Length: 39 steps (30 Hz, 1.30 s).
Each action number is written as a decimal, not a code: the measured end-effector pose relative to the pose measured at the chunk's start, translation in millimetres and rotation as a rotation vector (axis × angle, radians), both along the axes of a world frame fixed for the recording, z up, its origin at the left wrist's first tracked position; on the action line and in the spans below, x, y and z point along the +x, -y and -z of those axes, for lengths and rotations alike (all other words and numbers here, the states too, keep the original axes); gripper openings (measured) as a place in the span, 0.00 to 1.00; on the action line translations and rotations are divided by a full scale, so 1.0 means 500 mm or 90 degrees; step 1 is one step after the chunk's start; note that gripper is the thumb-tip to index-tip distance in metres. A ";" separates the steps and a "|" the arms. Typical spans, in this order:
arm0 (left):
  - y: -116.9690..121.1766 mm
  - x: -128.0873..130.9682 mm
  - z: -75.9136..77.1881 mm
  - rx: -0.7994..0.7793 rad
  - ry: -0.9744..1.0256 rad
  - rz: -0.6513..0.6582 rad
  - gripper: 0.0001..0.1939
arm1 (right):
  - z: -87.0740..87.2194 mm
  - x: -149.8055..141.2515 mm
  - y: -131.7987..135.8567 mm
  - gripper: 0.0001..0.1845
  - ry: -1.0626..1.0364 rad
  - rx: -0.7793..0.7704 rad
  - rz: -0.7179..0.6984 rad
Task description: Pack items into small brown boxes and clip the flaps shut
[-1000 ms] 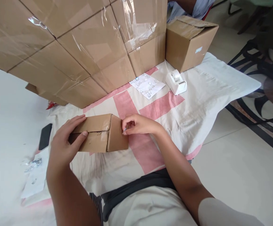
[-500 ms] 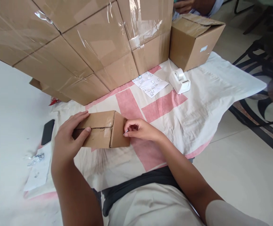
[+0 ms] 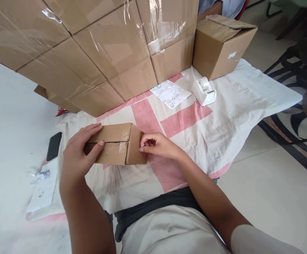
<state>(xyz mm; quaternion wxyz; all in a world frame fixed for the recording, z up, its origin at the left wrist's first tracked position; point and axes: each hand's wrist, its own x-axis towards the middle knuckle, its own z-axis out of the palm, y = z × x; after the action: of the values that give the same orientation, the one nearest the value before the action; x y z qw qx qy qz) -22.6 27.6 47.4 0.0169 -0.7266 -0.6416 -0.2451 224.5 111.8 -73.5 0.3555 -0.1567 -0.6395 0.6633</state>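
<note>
— Cloth in cream and pink, spread under the work. What stands on the far side?

— I log a stack of taped boxes, a larger carton beside its right end, and a person's sleeve behind that.

— Position of the small carton?

— Near side, left of centre, lying between the two hands, its seamed face up.

— State of the left hand?

— Spread over the carton's left end, gripping it: thumb on the upper face, fingers reaching to the far edge.

— And the right hand?

— Curled at the right end face, thumb and forefinger pinching a small pale piece. I cannot tell what it is, or whether it touches the cardboard.

— Nearby items?

— Beyond the right hand I note a printed sheet, with a white tape dispenser just right of it.
</note>
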 end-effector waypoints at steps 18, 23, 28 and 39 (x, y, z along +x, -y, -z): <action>0.007 0.006 0.009 0.029 -0.014 -0.009 0.20 | 0.005 -0.001 -0.001 0.14 0.021 0.037 0.061; 0.007 0.003 0.011 0.030 -0.025 -0.010 0.19 | 0.004 0.001 -0.001 0.11 0.028 0.061 0.058; 0.009 0.003 0.013 0.035 -0.024 -0.016 0.19 | 0.002 0.004 0.001 0.12 0.003 0.055 0.018; 0.006 -0.001 0.014 0.036 -0.035 -0.003 0.19 | 0.004 0.007 -0.002 0.09 0.007 0.076 0.002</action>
<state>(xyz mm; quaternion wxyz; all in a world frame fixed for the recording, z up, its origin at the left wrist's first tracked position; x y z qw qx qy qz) -23.3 24.3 40.7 0.0555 -0.7311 -0.6353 -0.2426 227.9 112.7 -75.6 0.3619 -0.1398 -0.6796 0.6226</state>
